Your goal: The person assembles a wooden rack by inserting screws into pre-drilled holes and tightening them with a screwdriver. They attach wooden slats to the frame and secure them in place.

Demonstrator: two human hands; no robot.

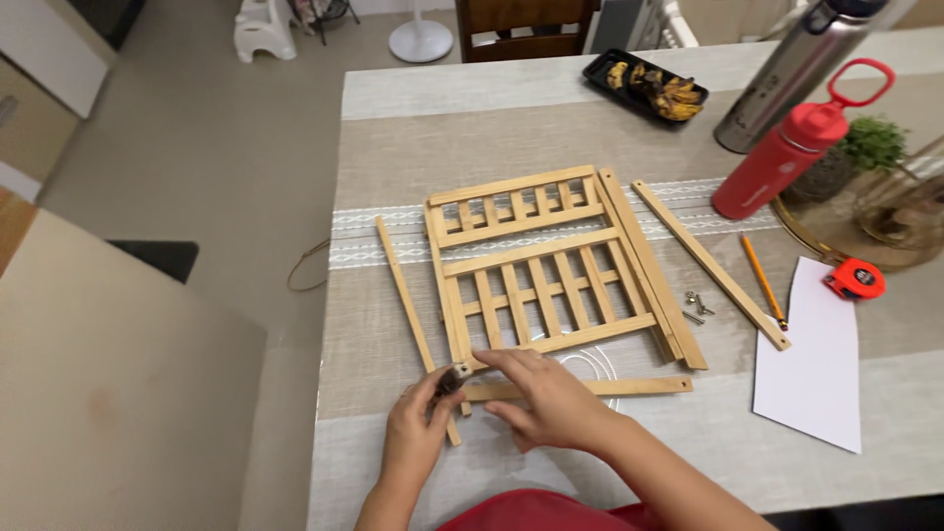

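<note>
Left hand [418,418] pinching a small dark tool [447,382] at the corner of the wooden slat frame [541,270], flat on the counter [639,118]. Right hand [541,393] pressing the loose wooden bar [590,387], fingers closed. Best to hold bar snug against frame, tool straight

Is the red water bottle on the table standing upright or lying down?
Upright. The red water bottle stands on its base on the table, its loop-handled cap on top.
</note>
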